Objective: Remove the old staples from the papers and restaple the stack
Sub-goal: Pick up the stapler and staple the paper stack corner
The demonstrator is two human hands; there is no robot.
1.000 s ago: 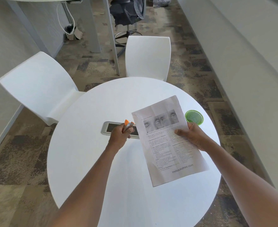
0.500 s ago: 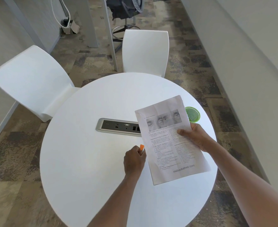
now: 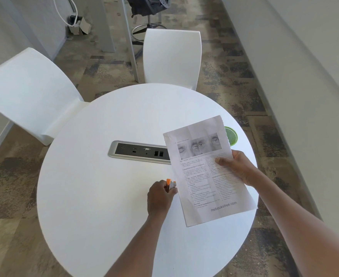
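From the head camera, the right hand [image 3: 237, 168] pinches the papers [image 3: 206, 168] by their right edge, thumb on top, holding the stack tilted above the white table [image 3: 96, 196]; the left hand [image 3: 159, 197] curls round a small orange-and-metal tool [image 3: 171, 184], probably the staple remover, though it is too small to be sure; the tool sits just beside the stack's left long edge, so the left hand is nearer; the stack's long axis runs away from the person toward the green dish [image 3: 232, 135].

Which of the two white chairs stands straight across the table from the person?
The white chair at the table's far edge, its back upright, facing the person. The other chair stands off to the left, turned at an angle.
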